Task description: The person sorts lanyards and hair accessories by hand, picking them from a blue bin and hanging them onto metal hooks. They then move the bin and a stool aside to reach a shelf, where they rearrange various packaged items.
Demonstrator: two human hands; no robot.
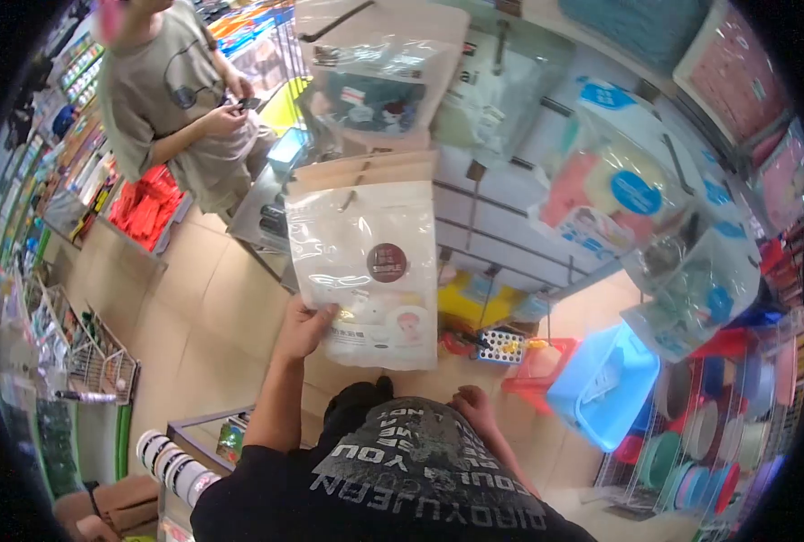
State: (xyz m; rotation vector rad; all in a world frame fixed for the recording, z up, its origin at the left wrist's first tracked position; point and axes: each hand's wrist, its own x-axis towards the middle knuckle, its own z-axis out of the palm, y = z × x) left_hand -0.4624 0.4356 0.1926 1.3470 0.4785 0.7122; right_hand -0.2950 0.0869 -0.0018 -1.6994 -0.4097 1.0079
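My left hand (307, 327) pinches the lower left edge of a white plastic pouch (366, 235), thumb on the front. This pouch bears a round dark label reading "SIMPLE" and a small cartoon figure; it hangs at the front of a row of similar pouches on a metal hook (355, 185). Down by my right side, my right hand (475, 406) hangs with its fingers loosely curled and nothing visible in it. Above the row hangs another pouch (375, 99) with a dark window.
More packets (614, 181) hang on the rack to the right. A blue plastic basin (601, 384) and stacked colourful bowls (691, 452) stand at lower right. At upper left a person (176, 99) stands beside a bin of red items (146, 208). White rolls (176, 465) lie at lower left.
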